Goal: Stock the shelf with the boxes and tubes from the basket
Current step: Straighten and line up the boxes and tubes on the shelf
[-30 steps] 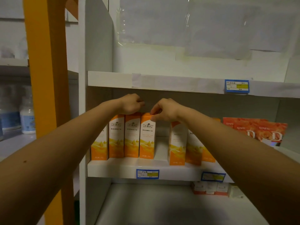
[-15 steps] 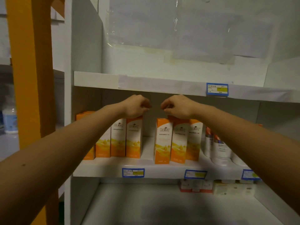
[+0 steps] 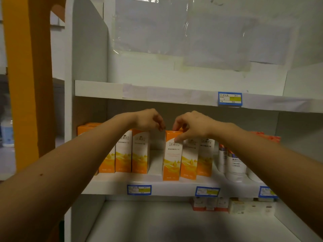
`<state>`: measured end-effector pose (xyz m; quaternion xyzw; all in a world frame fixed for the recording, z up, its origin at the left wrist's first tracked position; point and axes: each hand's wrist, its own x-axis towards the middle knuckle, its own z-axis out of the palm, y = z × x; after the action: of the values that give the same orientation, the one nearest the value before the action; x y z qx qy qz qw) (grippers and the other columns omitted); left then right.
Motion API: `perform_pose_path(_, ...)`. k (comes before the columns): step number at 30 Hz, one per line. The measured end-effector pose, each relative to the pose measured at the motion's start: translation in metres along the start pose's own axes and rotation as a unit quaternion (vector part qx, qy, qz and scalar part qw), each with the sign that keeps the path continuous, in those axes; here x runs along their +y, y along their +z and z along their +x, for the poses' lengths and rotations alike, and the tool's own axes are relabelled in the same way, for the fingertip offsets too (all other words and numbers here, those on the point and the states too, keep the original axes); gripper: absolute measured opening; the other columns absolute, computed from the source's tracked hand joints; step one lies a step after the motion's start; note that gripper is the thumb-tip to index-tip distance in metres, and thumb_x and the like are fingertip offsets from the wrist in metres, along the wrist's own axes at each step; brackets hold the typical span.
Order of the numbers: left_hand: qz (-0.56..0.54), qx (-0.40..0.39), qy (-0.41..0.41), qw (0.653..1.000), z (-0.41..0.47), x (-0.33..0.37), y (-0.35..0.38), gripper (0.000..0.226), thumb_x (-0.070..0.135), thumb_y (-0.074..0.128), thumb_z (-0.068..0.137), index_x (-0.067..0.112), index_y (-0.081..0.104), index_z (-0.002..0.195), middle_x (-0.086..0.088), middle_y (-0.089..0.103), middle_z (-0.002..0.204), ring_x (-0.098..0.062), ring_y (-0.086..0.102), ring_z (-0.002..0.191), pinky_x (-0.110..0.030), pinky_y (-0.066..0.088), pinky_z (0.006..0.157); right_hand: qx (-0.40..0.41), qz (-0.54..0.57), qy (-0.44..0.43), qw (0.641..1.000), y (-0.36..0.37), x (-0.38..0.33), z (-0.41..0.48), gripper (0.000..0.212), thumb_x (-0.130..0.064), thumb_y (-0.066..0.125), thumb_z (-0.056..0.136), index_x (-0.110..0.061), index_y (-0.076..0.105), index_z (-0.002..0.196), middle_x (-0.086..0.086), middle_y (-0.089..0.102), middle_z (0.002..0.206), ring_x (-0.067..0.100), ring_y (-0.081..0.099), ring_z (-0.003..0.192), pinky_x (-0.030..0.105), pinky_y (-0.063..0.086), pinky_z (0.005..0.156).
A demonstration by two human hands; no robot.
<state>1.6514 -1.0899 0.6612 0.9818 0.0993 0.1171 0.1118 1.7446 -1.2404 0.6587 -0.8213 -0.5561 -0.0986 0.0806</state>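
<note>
Two groups of orange-and-white boxes stand upright on the white middle shelf [image 3: 174, 188], with a gap between them. My left hand [image 3: 148, 120] rests with curled fingers on top of the left group's rightmost box [image 3: 140, 152]. My right hand [image 3: 189, 125] pinches the top of the right group's leftmost box [image 3: 172, 158], which stands a little in front of its neighbours [image 3: 197, 158]. White tubes [image 3: 233, 163] stand right of the boxes. The basket is out of view.
An orange post [image 3: 26, 84] rises at the left beside the shelf's white side panel [image 3: 87, 58]. The upper shelf [image 3: 174, 95] hangs just above my hands. Small boxes [image 3: 232, 206] sit at the back right of the lower shelf. Red-orange packs [image 3: 267, 135] stand far right.
The view shifted right along the shelf. My hands dropped slightly onto the box tops, and my right hand now grips the front box of the right group.
</note>
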Motion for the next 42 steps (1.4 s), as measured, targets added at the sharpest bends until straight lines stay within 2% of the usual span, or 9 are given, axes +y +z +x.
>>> perform_pose_path(4,0.018,0.044,-0.004,0.999,-0.002,-0.006,-0.005,0.031,0.004,0.045,0.092,0.006,0.063,0.118,-0.008,0.064,0.123,-0.019,0.057,0.114,-0.025,0.042,0.094,-0.001,0.022,-0.003,1.0,0.003,-0.003,0.009,0.041,-0.028,0.072,0.078,-0.018,0.058,0.115,0.002,0.063,0.117,0.013,0.056,0.097,0.032,0.051,0.089)
perform_pose_path(7,0.028,0.079,-0.002,0.996,-0.006,-0.009,-0.009,0.03,0.006,0.047,0.092,0.007,0.063,0.117,-0.008,0.064,0.123,-0.017,0.058,0.108,-0.025,0.042,0.091,-0.015,0.035,-0.004,0.999,0.001,-0.006,0.015,0.044,-0.025,0.072,0.078,-0.015,0.06,0.12,0.004,0.063,0.119,0.012,0.055,0.093,0.024,0.049,0.079)
perform_pose_path(11,0.054,0.093,-0.001,0.994,-0.012,-0.014,-0.014,0.03,0.012,0.049,0.092,0.007,0.061,0.119,-0.009,0.062,0.124,-0.015,0.056,0.102,-0.024,0.043,0.086,0.012,0.043,0.014,0.999,-0.003,-0.011,0.027,0.043,-0.027,0.07,0.08,-0.016,0.06,0.12,0.004,0.063,0.121,0.017,0.057,0.103,0.031,0.049,0.089)
perform_pose_path(16,0.081,0.1,-0.016,0.992,-0.018,-0.025,-0.018,0.037,0.011,0.045,0.093,0.009,0.054,0.128,-0.01,0.056,0.133,-0.023,0.053,0.121,-0.035,0.044,0.103,0.05,0.065,0.063,0.995,0.007,-0.016,0.046,0.044,-0.026,0.07,0.08,-0.015,0.059,0.121,0.008,0.061,0.123,0.026,0.059,0.108,0.041,0.054,0.09)
perform_pose_path(22,0.099,0.122,-0.02,0.987,-0.022,-0.037,-0.019,0.038,0.013,0.046,0.092,0.011,0.052,0.13,-0.009,0.056,0.133,-0.021,0.054,0.12,-0.031,0.044,0.099,0.039,0.054,0.087,0.994,0.02,-0.022,0.067,0.042,-0.028,0.066,0.083,-0.016,0.058,0.123,0.006,0.062,0.124,0.025,0.058,0.114,0.041,0.049,0.098)
perform_pose_path(27,0.099,0.131,-0.017,0.986,-0.021,-0.039,-0.018,0.039,0.015,0.047,0.092,0.013,0.052,0.13,-0.008,0.055,0.135,-0.021,0.052,0.122,-0.034,0.044,0.102,0.018,0.067,0.092,0.993,0.031,-0.022,0.075,0.039,-0.026,0.065,0.084,-0.017,0.059,0.122,0.006,0.062,0.124,0.024,0.058,0.113,0.038,0.049,0.097)
perform_pose_path(31,0.092,0.13,-0.01,0.987,-0.019,-0.034,-0.015,0.04,0.015,0.047,0.092,0.012,0.05,0.132,-0.009,0.052,0.136,-0.022,0.05,0.124,-0.033,0.043,0.101,0.03,0.059,0.083,0.994,0.022,-0.018,0.067,0.043,-0.03,0.057,0.09,-0.015,0.053,0.13,0.007,0.057,0.133,0.026,0.054,0.12,0.037,0.045,0.102)
perform_pose_path(38,0.08,0.142,0.041,0.986,-0.005,-0.003,0.006,0.041,0.022,0.053,0.091,0.012,0.05,0.131,-0.007,0.051,0.138,-0.021,0.046,0.128,-0.032,0.038,0.105,0.078,0.047,0.077,0.993,-0.001,0.018,0.032,0.037,-0.023,0.039,0.098,-0.012,0.05,0.132,0.011,0.054,0.136,0.026,0.051,0.123,0.035,0.04,0.102)
perform_pose_path(42,0.103,0.093,0.107,0.985,0.008,0.027,0.024,0.04,0.028,0.052,0.091,0.014,0.052,0.129,-0.006,0.053,0.134,-0.021,0.044,0.125,-0.032,0.035,0.104,0.075,0.022,0.09,0.993,-0.005,0.038,0.011,0.04,-0.019,0.036,0.099,-0.012,0.044,0.137,0.009,0.048,0.143,0.025,0.044,0.131,0.034,0.036,0.106)
